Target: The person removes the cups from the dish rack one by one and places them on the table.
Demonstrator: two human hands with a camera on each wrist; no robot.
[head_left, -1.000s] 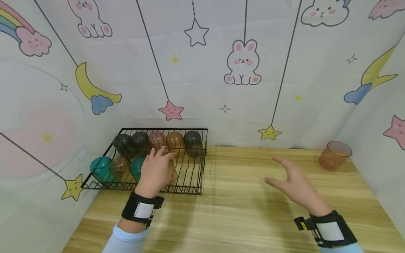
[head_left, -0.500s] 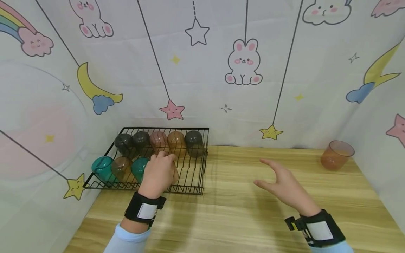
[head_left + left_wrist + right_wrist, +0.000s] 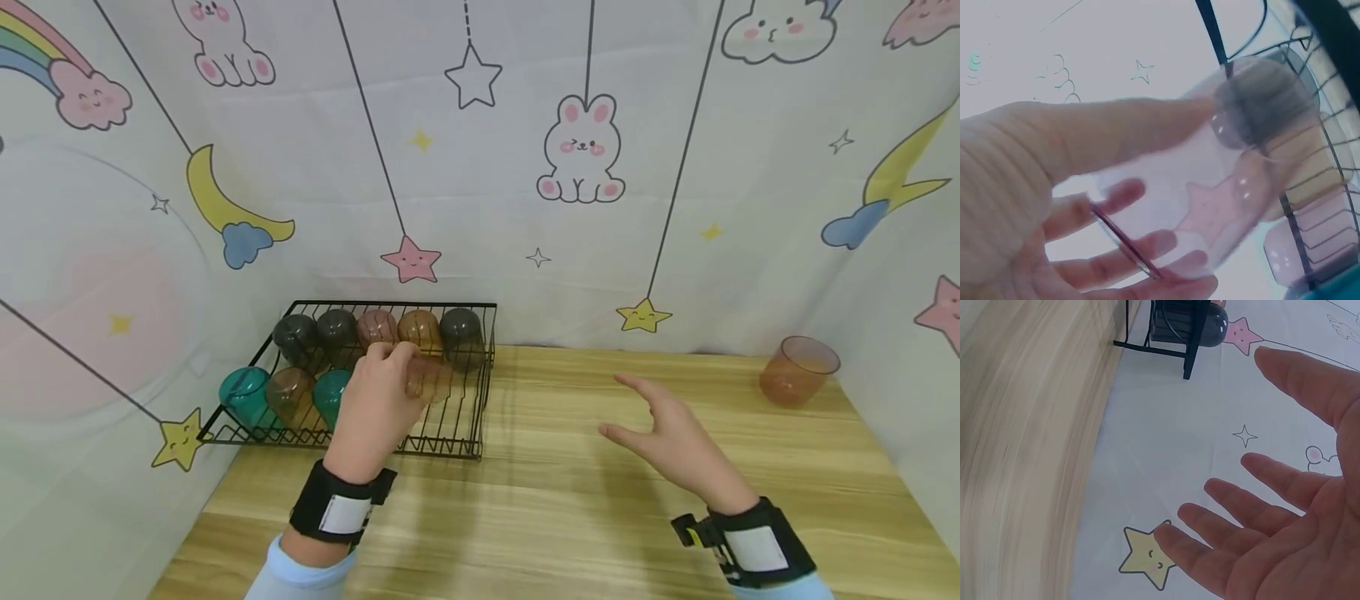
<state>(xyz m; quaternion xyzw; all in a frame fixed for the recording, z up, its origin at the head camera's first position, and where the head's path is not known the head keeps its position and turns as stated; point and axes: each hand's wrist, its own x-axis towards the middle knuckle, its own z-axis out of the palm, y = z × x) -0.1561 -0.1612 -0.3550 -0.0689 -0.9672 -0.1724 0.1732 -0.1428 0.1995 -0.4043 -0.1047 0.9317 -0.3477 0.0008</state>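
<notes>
My left hand (image 3: 381, 404) holds a see-through pinkish glass cup (image 3: 431, 381) just above the front row of a black wire rack (image 3: 390, 303). In the left wrist view, thumb and fingers grip the cup (image 3: 1210, 200) from opposite sides, and its dark rim faces the palm. Beside the hand in the front row sit a teal cup (image 3: 330, 396), a brown cup (image 3: 288, 393) and another teal cup (image 3: 246, 396). My right hand (image 3: 678, 442) hovers over the table, fingers spread and holding nothing; the right wrist view shows the bare palm (image 3: 1291, 544).
Along the rack's back row lie dark grey cups (image 3: 461, 333), a pink cup (image 3: 377, 327) and an amber cup (image 3: 420, 329). A reddish cup (image 3: 798, 375) stands at the right on the wooden table (image 3: 547, 492). Printed cloth (image 3: 495, 192) walls in the back and sides.
My left hand has closed on the pinkish cup and raised it a little from the rack's front row. The right hand moved slightly left, then stayed.
</notes>
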